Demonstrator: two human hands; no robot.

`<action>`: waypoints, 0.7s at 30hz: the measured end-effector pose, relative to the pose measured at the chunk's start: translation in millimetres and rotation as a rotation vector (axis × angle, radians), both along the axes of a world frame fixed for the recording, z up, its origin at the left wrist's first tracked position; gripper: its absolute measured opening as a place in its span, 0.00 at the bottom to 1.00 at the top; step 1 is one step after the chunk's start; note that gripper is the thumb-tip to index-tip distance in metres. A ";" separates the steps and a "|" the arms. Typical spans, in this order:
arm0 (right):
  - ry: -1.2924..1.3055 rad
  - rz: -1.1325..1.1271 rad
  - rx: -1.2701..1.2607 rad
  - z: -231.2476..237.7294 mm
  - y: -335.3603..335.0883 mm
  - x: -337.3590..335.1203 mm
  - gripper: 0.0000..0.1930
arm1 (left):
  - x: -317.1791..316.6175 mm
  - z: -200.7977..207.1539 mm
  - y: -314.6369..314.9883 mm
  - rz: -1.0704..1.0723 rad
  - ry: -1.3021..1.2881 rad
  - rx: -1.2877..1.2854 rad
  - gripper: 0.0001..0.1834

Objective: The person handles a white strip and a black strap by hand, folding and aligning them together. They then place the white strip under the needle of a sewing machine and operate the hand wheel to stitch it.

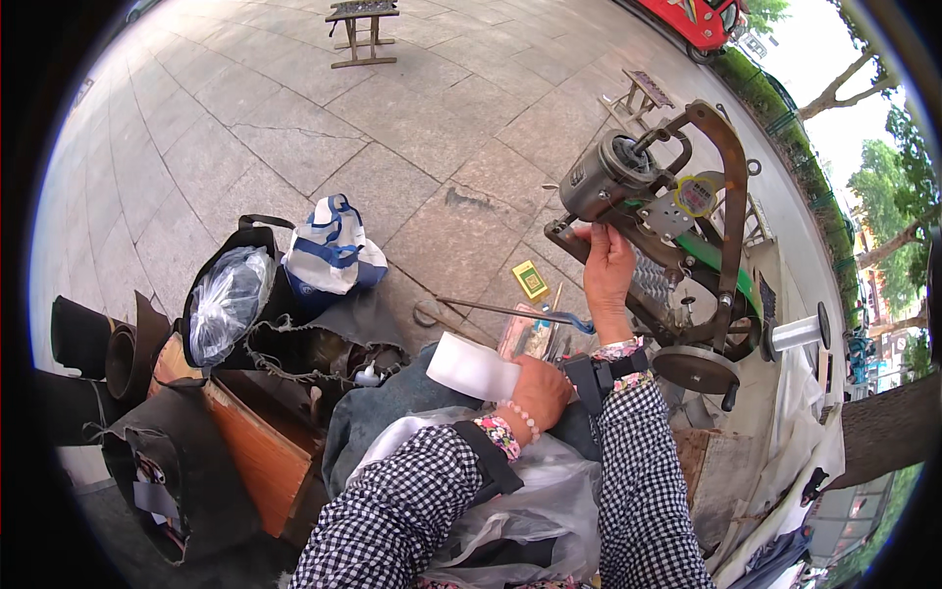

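Observation:
My left hand [543,396] is closed around one end of a wide white strip [473,367], which sticks out to the left over my lap. My right hand [609,267] is raised to a hand-cranked shoe-repair sewing machine [655,221]. Its fingertips are pinched together beside the machine's narrow lower arm [569,239]; whatever they grip is too small to make out. A dark metal drum sits on top of the machine, and a handwheel [697,369] is low on its near side. A spool of white thread [797,332] stands out to the right.
Clear plastic [549,491] and dark cloth cover my lap. At left are a wooden box [257,447], dark bags and rolls, and a blue-and-white bag [332,250]. A yellow packet [530,281] and a long metal rod [510,309] lie ahead. Folding stools [363,29] stand farther off.

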State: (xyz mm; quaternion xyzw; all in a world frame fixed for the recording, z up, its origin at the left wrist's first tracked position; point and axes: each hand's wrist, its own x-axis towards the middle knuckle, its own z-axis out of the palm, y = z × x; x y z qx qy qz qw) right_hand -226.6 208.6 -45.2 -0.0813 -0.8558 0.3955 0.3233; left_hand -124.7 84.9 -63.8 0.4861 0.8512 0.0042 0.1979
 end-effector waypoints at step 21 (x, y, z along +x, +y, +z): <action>-0.035 0.002 0.108 19.0 9.8 73.9 0.12 | -41.1 -15.1 -14.5 0.190 0.202 0.314 0.13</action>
